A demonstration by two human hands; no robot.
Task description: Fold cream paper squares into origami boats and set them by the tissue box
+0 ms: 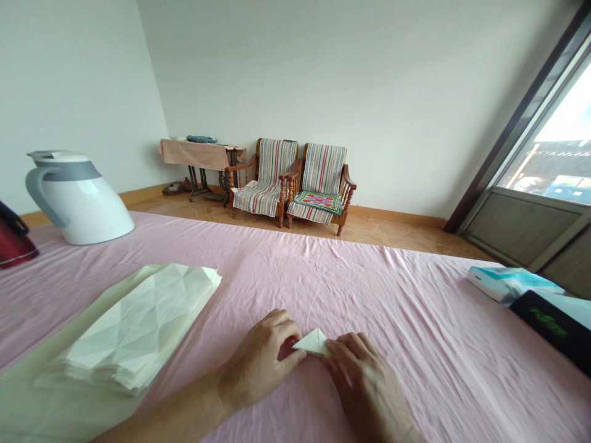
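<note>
Between my two hands is a small piece of folded white paper (312, 340), triangular on top with a crease down its middle. My left hand (263, 347) pinches its left corner between thumb and fingers. On the other side, my right hand (364, 375) grips the right corner, its fingertips covering that end. The paper lies low over the pink cloth (341, 277); whether it touches the cloth I cannot tell. To the left rests a stack of creased white paper sheets (143, 320) with a grid of fold lines, on top of a larger pale sheet (55, 394).
A white and grey jug (92, 203) stands at the back left, beside a dark red object (13, 237). At the right edge lie a blue and white pack (508, 282) and a black box (554, 326). Beyond the table are two wooden armchairs (318, 178) and a cloth-covered stand (198, 154).
</note>
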